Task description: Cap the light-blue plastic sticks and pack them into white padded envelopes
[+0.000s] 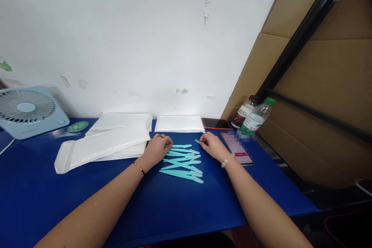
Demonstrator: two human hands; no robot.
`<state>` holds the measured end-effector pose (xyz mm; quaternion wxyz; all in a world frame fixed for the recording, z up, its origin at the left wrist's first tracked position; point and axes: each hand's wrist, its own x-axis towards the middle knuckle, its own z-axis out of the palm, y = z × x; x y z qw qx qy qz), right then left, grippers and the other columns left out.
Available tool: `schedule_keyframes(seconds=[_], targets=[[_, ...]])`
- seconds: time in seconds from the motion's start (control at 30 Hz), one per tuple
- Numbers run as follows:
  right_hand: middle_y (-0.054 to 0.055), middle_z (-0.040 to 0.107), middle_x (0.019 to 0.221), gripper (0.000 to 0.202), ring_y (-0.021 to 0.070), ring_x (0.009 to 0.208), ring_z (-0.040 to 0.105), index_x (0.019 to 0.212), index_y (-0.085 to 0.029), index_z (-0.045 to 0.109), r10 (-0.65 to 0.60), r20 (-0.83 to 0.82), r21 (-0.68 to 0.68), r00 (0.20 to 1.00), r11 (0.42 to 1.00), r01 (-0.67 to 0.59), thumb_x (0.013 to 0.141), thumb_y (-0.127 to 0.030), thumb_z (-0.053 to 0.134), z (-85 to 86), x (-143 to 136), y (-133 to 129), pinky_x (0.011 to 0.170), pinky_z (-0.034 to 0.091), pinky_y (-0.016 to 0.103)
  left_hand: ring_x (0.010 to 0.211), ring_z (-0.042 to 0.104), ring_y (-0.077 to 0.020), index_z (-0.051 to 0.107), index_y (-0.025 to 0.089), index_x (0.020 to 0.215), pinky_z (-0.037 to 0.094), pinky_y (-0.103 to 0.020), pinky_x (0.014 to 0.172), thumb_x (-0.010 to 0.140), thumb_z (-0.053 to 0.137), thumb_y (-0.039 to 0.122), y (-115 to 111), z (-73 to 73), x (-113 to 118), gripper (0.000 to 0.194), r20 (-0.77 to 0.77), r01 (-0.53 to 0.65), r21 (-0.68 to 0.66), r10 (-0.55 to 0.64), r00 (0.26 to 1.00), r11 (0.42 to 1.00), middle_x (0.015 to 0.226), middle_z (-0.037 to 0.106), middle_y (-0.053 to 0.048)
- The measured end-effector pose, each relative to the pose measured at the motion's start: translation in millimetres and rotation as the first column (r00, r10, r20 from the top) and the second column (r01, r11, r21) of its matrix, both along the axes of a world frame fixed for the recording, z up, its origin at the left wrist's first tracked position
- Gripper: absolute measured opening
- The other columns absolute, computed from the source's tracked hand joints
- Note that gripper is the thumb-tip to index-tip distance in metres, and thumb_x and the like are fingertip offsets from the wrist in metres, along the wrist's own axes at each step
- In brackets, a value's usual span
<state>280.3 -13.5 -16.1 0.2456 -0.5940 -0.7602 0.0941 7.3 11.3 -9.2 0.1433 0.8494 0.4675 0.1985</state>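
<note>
Found turquoise eyebrow razors (178,163) laid near to far on blue tabletop (174,213). Noted left hand (157,147) with fingers apparently pinched on left end of farthest razor (183,146), right hand (213,146) with fingers closed on translucent cap (197,141). Judged at cap-handling step; calls next for steady pinch.

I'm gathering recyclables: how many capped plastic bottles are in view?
2: one brown-capped transparent plastic bottle, and one green-capped transparent plastic bottle just right of it, both beside the brown cardboard.
</note>
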Motion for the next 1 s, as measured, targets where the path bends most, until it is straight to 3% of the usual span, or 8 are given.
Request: schedule_keyframes(seconds=[0.17,0.33,0.47,0.6,0.83,1.0], targets=[[0.002,0.054,0.081,0.004,0.0142,0.072,0.052,0.079,-0.018,0.059,0.036,-0.029,-0.038,0.999,0.999,-0.037,0.077,-0.014,0.059,1.7,-2,-4,0.067,0.042,0.026,0.087,0.054,-0.0224,0.063,0.020,0.081,0.040,-0.032,0.075,0.082,0.052,0.026,-2,2.9,1,0.013,0.003,-0.003,-0.042,0.003,1.000,0.999,0.082,0.064,-0.004],[0.002,0.056,0.082,0.007,0.0132,0.069,0.052,0.082,-0.018,0.059,0.076,-0.024,-0.047,0.997,0.996,-0.077,0.077,-0.013,0.058,4.9,-4,-6,0.066,0.042,0.026,0.084,0.058,-0.0212,0.055,0.021,0.086,0.038,-0.031,0.073,0.089,0.042,0.026,-4,1.6,4,0.015,0.056,-0.022,0.016,0.021,0.998,1.000,0.085,0.065,-0.003],[0.001,0.058,0.079,0.010,0.0121,0.066,0.053,0.082,-0.018,0.060,0.100,-0.060,-0.053,0.993,0.993,-0.104,0.075,-0.011,0.058,5.7,-5,-6,0.065,0.042,0.025,0.070,0.059,-0.0189,0.049,0.021,0.090,0.037,-0.031,0.073,0.092,0.038,0.027,-7,6.4,5,0.012,0.089,-0.023,0.032,0.020,0.996,0.999,0.071,0.063,0.000],[0.002,0.060,0.081,0.020,0.0117,0.066,0.054,0.090,-0.018,0.064,0.090,-0.114,-0.103,0.989,0.989,-0.102,0.074,-0.010,0.058,5.7,-6,-6,0.064,0.043,0.024,0.058,0.055,-0.0176,0.049,0.022,0.089,0.035,-0.029,0.063,0.092,0.037,0.030,-11,10.8,7,0.015,0.057,-0.035,0.005,0.035,0.998,0.999,0.060,0.055,0.003],[0.003,0.055,0.085,0.017,0.0129,0.073,0.054,0.083,-0.017,0.062,0.124,-0.098,-0.130,0.988,0.982,-0.136,0.069,-0.008,0.057,8.2,-8,-11,0.066,0.043,0.024,0.061,0.056,-0.0169,0.049,0.020,0.108,0.034,-0.028,0.058,0.092,0.038,0.032,-9,7.0,6,0.023,0.098,-0.056,-0.022,0.058,0.994,0.998,0.069,0.057,0.001],[0.002,0.057,0.081,0.014,0.0118,0.068,0.053,0.084,-0.017,0.061,0.138,-0.131,-0.144,0.982,0.977,-0.157,0.072,-0.011,0.058,10.7,-8,-12,0.062,0.041,0.023,0.070,0.059,-0.0179,0.057,0.022,0.100,0.036,-0.028,0.061,0.093,0.037,0.036,-7,5.3,5,0.026,0.078,0.011,-0.018,-0.009,0.997,1.000,0.072,0.061,-0.001]])
